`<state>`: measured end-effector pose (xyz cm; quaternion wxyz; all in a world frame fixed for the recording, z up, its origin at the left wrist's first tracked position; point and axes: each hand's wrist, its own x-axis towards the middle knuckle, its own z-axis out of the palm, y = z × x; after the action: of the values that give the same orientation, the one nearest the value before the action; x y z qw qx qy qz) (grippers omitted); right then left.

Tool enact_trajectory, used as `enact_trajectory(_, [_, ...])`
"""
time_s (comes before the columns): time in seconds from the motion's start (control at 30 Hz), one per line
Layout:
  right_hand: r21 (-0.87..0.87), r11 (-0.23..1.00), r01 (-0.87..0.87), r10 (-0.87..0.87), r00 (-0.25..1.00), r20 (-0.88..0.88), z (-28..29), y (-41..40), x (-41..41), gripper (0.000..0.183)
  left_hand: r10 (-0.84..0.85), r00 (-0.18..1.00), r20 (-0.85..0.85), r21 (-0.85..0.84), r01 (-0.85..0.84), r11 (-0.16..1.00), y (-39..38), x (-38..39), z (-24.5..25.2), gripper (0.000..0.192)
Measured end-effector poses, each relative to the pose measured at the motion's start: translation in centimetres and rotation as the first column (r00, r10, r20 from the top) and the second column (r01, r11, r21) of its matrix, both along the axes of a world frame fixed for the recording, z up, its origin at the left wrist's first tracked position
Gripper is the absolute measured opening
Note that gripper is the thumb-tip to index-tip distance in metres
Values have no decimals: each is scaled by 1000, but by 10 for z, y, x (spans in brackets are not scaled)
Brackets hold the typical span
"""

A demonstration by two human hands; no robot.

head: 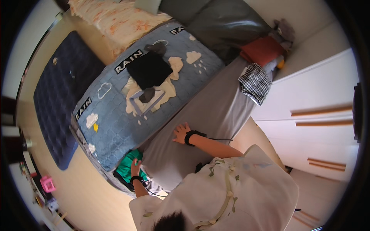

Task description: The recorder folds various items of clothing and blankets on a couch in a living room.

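My right hand rests with fingers spread on the grey sheet of the bed, and a black band circles its wrist. My left hand is at a green cloth by the corner of the blue quilted mat. Whether those fingers grip the cloth is not clear. Dark and light fabric lies under and around the green cloth. On the mat sit a black folded cloth, a white cloth with grey trim and a small dark grey bundle.
A black-and-white checked cloth and a red folded cloth lie near the wall, beside a grey plush toy. White drawers stand at right. A navy air mattress lies on the floor at left.
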<state>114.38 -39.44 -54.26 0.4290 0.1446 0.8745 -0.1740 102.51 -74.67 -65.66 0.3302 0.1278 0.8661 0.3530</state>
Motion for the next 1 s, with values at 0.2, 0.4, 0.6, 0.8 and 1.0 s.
enact_trajectory(0.2, [-165, 973, -159, 173, 982, 77, 67, 17, 30, 61, 230, 853, 469, 287, -393, 874, 33, 78, 101, 47])
enact_trajectory(0.4, [-89, 976, -200, 175, 957, -234, 83, 13, 111, 64, 432, 631, 644, 177, -672, 719, 5, 180, 96, 54])
enact_trajectory(0.6, [-92, 981, -169, 125, 924, -362, 64, 12, 181, 66, 661, 261, 704, -307, -727, 614, -39, 311, 36, 57])
enact_trajectory(0.8, [-70, 949, -309, 263, 892, -368, 53, 16, 182, 67, 771, 289, 567, -64, -918, 392, -12, 376, 49, 51])
enact_trajectory(1.0, [186, 835, -518, 550, 803, -230, 61, 2, 157, 63, 958, 258, 125, 290, -933, 213, -12, 397, 94, 36])
